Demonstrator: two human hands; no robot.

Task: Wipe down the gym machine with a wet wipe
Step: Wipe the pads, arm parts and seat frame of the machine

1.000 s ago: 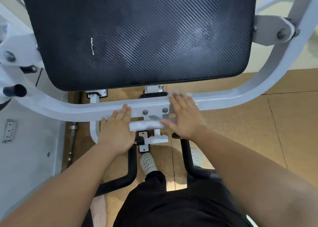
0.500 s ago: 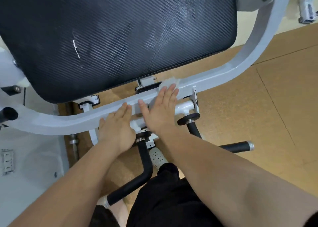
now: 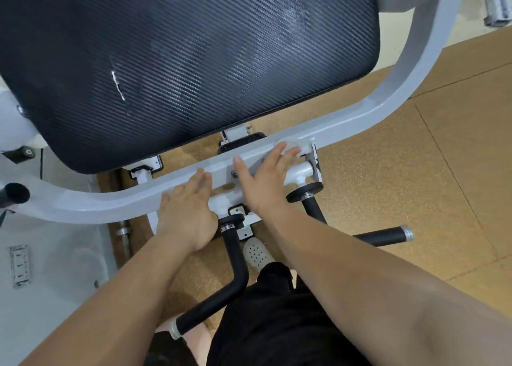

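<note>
The gym machine has a curved white frame bar running under a large black textured pad. My right hand lies flat with straight fingers on the bar's middle bracket, pressing a white wet wipe that peeks out beyond the fingertips. To its left my left hand rests flat on the same bar, fingers straight, holding nothing.
Two black foam-covered handles stick out below the bracket toward me. My white perforated shoe stands on the brown floor. A white machine base lies at the left.
My right hand slid the wipe left along the bar, then back to the right over the bracket. The camera shifted, bringing the right handle into view. The left hand stayed put.
</note>
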